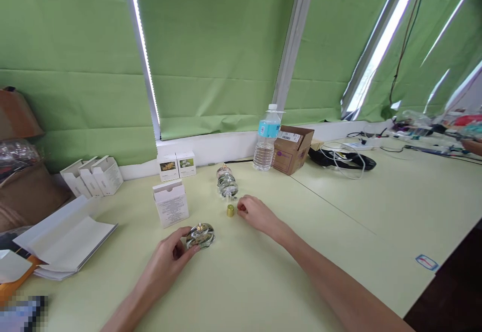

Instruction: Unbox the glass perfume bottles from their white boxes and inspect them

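My left hand (165, 256) grips a small round glass perfume bottle (203, 237) between thumb and fingers. The bottle rests upright on the table and has a bare gold nozzle on top. My right hand (259, 215) is on the table further back, its fingers curled together; whatever they may hold is hidden. Just left of those fingertips stands a gold cap (230, 211). Behind it, more glass bottles (227, 186) stand in a row, with small clear pieces in front. An upright white carton (171, 205) with printed text is behind my left hand.
Two small white boxes (177, 166) and several white cartons (94, 176) line the wall. A water bottle (264, 143), a brown cardboard box (291, 150) and a black item with white cable (339, 158) sit at the back. Papers (71, 244) lie on the left.
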Motion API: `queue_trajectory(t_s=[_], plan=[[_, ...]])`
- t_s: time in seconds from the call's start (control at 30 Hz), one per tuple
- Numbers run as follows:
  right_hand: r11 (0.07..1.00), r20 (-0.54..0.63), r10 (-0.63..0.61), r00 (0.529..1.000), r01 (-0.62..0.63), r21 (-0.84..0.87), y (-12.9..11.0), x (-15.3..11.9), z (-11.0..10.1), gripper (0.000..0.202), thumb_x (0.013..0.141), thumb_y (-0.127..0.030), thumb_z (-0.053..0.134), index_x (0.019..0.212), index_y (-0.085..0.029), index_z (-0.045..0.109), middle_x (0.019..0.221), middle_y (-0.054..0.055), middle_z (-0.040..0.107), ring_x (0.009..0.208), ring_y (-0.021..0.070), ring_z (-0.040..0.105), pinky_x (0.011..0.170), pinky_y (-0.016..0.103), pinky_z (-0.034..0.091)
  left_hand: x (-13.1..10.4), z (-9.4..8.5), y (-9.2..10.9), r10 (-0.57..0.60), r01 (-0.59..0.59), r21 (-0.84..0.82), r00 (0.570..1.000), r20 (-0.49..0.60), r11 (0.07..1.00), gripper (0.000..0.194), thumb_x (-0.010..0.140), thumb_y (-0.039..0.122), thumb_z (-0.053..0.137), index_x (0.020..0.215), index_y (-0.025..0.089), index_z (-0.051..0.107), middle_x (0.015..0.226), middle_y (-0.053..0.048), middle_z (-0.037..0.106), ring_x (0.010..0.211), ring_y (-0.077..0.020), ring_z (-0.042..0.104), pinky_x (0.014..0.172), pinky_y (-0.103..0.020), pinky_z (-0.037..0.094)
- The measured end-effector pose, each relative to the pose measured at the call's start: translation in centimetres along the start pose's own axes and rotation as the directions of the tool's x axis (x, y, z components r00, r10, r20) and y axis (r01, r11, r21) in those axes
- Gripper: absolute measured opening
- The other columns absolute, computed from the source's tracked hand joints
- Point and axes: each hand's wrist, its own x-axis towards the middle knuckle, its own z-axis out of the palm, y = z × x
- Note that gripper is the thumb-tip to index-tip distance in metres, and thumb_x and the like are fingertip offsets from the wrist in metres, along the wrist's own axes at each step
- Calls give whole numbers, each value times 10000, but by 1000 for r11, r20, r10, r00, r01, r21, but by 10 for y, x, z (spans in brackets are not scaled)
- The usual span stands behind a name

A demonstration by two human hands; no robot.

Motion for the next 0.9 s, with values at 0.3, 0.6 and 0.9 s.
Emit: queue_trajectory(t_s=[0.3,0.6,0.9], plan=[[880,-302,-125,945,246,406,-47,-13,-10,184,861,-259,549,988,-200,668,938,45,696,795,174,660,770,320,557,0,2,-4,5,-5,10,1000,-3,1000,412,846,472,552,1187,241,572,632,44,514,581,-143,462,557,-242,346],[795,-309,-325,894,435,422,-105,-45,10,155,908,-212,528,1026,-227,628,919,38,685,803,153,639,751,275,542,-3,3,4,58,-58,35,998,17,998,351,824,421,591,1127,245,610,661,35,575,562,-134,463,551,-233,365],[790,-391,-428,815,547,276,-98,-40,17,214,914,-186,540,1094,-223,650,971,49,704,879,159,650,769,279,550,-3,2,6,61,-61,38,998,8,997,316,825,390,588,1105,245,612,686,37,591,567,-127,458,555,-225,375]])
